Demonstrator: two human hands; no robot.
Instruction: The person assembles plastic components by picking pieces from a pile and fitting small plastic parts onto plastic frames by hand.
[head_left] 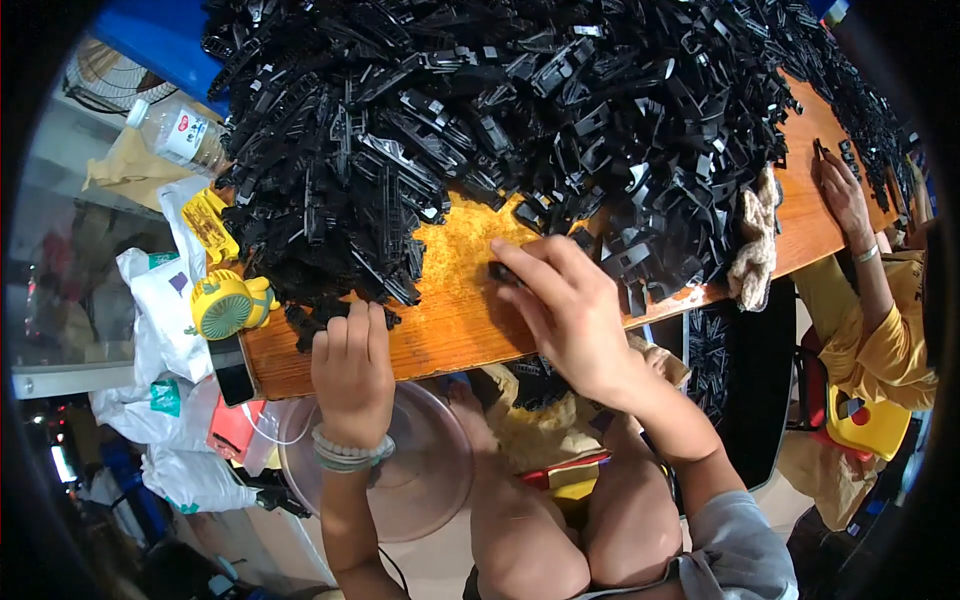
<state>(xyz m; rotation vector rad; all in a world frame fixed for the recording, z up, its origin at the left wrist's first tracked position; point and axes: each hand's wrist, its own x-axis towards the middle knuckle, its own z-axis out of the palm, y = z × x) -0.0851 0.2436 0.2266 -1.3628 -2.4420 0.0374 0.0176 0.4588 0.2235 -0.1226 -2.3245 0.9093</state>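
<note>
A large heap of black plastic parts (480,130) covers most of the orange-brown wooden table (450,345). My right hand (580,315) is over the bare patch in front of the heap, thumb and fingers pinched on a small black plastic part (502,272). At the table's front edge, on the left, is my left hand (352,375), back of the hand up. Its fingers are pressed together and bent down among black parts at the heap's near edge. The fingertips are hidden, so what they grip cannot be made out.
A yellow handheld fan (224,304) and a phone (237,385) sit at the left corner. A plastic bottle (178,135) stands behind. A knitted glove (755,240) lies at right, near another person's hand (846,205). Below the edge is a translucent tub (420,510).
</note>
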